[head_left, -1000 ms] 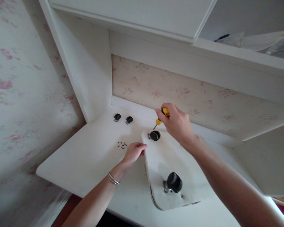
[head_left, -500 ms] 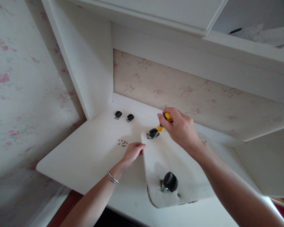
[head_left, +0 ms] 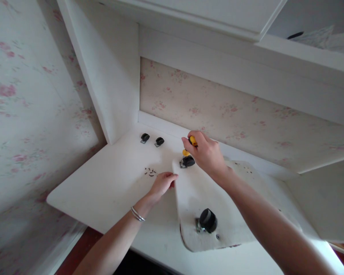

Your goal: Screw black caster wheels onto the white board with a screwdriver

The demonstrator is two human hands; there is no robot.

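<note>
Right hand (head_left: 208, 154) fingers clench a yellow screwdriver (head_left: 192, 141) over a wheel (head_left: 187, 161) at the far corner of the white board (head_left: 206, 191) on the worktop (head_left: 111, 187). Left hand (head_left: 162, 183) fingers, released, rest against the board's edge.

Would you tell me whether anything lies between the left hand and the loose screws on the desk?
Nothing visible: only bare desk separates the left hand, on the board's edge, from the screws.

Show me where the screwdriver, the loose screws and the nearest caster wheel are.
screwdriver (head_left: 193, 141): head view, on its yellow handle.
loose screws (head_left: 150, 172): head view, middle of the pile.
nearest caster wheel (head_left: 208, 220): head view, on the black wheel.
</note>
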